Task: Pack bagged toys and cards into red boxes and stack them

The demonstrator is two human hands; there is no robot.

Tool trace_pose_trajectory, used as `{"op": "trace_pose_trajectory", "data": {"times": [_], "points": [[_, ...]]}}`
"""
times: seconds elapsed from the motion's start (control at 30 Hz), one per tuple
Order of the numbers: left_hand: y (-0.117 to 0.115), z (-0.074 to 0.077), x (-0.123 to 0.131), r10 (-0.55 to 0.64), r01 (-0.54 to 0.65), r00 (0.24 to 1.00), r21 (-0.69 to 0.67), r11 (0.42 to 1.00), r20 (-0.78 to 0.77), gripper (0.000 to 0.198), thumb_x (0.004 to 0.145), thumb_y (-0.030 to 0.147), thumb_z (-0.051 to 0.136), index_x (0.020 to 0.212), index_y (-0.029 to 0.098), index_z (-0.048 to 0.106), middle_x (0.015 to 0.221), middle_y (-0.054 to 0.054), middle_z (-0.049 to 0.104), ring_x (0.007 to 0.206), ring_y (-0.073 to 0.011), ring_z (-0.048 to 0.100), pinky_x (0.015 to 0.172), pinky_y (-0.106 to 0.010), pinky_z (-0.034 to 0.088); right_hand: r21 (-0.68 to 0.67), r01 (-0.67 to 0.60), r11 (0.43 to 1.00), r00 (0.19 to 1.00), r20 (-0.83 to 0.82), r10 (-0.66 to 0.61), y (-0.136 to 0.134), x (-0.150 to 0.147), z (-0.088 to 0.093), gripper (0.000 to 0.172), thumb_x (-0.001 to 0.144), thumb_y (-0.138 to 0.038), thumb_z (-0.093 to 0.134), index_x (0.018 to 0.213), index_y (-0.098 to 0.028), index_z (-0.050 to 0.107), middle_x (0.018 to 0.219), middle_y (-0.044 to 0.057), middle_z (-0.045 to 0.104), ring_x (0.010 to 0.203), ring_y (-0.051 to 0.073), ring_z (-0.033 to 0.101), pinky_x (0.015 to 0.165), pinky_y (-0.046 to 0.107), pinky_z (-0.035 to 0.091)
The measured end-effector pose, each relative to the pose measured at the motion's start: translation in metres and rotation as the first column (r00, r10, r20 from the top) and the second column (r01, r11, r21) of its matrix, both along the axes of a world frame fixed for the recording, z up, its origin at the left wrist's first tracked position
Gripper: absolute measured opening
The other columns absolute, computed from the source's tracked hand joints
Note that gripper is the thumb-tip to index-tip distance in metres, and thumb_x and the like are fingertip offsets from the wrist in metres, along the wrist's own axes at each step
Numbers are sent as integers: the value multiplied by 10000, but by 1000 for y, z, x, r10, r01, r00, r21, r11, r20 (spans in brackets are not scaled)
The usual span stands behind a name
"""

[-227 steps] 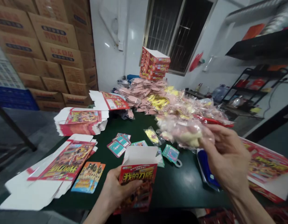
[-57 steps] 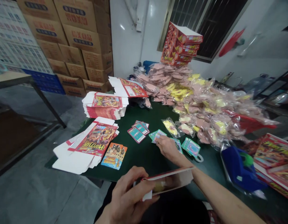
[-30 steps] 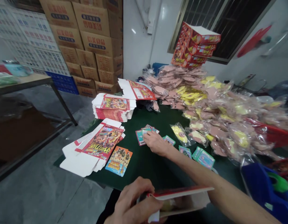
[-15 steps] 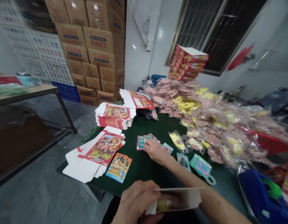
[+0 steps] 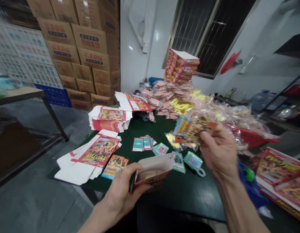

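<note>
My left hand [image 5: 127,184] grips a red printed carton box [image 5: 156,179] by its left side, low over the table. The box's open white mouth faces up, and something pale and yellowish lies inside, partly hidden. Raised at the right, my right hand [image 5: 219,149] pinches orange-and-blue printed cards [image 5: 188,127], blurred by motion; how many is unclear. Similar orange-and-blue cards [image 5: 114,166] lie left of the box. Behind it are teal text cards [image 5: 143,143], pink-and-teal cards [image 5: 161,149], a dark-patterned teal stack [image 5: 178,161] and another teal stack [image 5: 193,160] with a white ring [image 5: 201,172].
Flat red-and-white cartons [image 5: 97,152] and a folded carton stack [image 5: 109,118] occupy the table's left. Bagged pink-and-yellow items [image 5: 174,94] are heaped at the back, below stacked red boxes [image 5: 181,66]. A blue tape dispenser [image 5: 253,187] and red boxes [image 5: 282,171] stand right.
My right hand has left the teal cards, swung up and right, and now holds orange-and-blue cards. My left hand has raised the box and turned its mouth. The view has shifted right.
</note>
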State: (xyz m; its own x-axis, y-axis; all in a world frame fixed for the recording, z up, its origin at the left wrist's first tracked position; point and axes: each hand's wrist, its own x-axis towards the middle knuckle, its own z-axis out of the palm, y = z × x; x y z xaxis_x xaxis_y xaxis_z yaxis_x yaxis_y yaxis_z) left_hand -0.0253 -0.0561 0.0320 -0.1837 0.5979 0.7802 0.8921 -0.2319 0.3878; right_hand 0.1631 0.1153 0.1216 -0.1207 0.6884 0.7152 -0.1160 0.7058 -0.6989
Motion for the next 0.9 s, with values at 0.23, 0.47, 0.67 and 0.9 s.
{"op": "trace_pose_trajectory", "data": {"times": [0.23,0.47,0.67,0.9], "points": [[4,6,6,-157,159,986,-35,987,46,354,767,270,656,1042,215,441,787,3,613,644,-144,640,555,-233,538,168,-177,970,931,347,110,-70,27,-2,404,781,-29,599,1112,-259,581,926,-4,665,827,135,644,733,255,535],[2,-2,10,-230,233,968,-19,972,103,388,793,297,638,1110,218,428,872,-15,602,744,-151,658,657,-259,574,620,-224,752,766,589,-257,-70,10,-22,386,873,-33,437,1213,-190,533,1018,74,609,962,164,574,776,279,501],[10,-11,9,-296,307,912,5,952,286,538,766,170,645,1231,247,387,1050,-60,601,923,-196,666,769,-302,578,611,-172,773,658,655,-371,-80,-19,-54,661,880,-445,502,1413,-125,276,952,110,631,873,248,565,837,469,433],[16,-19,11,-397,336,847,221,915,355,680,725,106,707,1285,280,362,1079,-53,628,965,-187,666,832,-301,563,522,141,841,881,321,-347,-81,-3,-63,600,792,-208,637,1334,-272,389,1172,99,515,1119,280,480,945,502,402]]}}
